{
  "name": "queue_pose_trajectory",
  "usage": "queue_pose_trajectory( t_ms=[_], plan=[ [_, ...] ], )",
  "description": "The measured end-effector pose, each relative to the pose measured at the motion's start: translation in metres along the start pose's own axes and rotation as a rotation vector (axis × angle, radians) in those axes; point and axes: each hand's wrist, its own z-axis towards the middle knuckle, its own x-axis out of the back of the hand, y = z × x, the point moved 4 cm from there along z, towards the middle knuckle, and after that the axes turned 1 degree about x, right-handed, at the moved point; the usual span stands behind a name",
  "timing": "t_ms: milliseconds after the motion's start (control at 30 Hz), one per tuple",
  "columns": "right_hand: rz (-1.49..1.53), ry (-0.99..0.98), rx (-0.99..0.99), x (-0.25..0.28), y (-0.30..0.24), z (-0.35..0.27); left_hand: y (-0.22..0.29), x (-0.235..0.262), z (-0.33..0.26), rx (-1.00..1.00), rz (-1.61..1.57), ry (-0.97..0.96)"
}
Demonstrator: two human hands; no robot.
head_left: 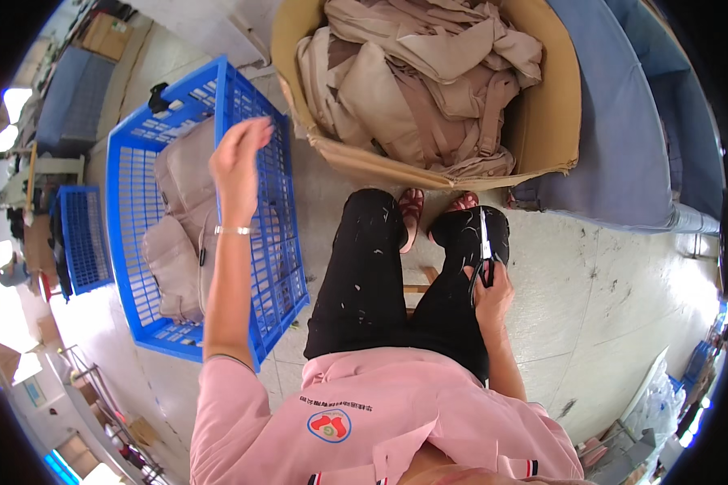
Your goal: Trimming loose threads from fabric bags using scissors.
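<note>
My right hand (496, 296) rests by my right thigh, its fingers through the black handles of a pair of scissors (484, 241) whose blades point away from me. My left hand (239, 158) is raised over the near-right rim of a blue plastic crate (279, 267), fingers extended, slightly blurred, with nothing seen in it. Several beige fabric bags (170, 259) lie inside that crate, partly hidden by my left forearm. Ahead of me, a large open cardboard box (542, 121) holds a heap of beige fabric pieces with straps (388, 97).
Blue-grey fabric-covered bins (623, 121) stand at the right of the box. Another blue crate (85, 238) sits farther left. Beneath me shows part of a wooden stool (416, 288). Clear plastic bags (659, 404) lie at the lower right.
</note>
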Motion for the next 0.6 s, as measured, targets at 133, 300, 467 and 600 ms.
queue_pose_trajectory(
  t_ms=[133, 300, 467, 600],
  plan=[
    [0.064, 0.073, 0.075, -0.001, -0.004, 0.003, -0.019, -0.103, 0.083, -0.096, 0.433, -0.515],
    [0.083, 0.099, 0.005, 0.001, 0.005, 0.007, -0.086, -0.213, 0.164, -0.550, 0.916, -0.633],
    [0.121, 0.065, -0.016, 0.007, -0.001, 0.012, -0.137, -0.301, 0.168, -0.694, 1.353, -0.681],
    [0.166, 0.086, 0.026, 0.011, -0.004, 0.016, -0.151, -0.316, 0.198, -0.598, 1.407, -0.490]
  ],
)
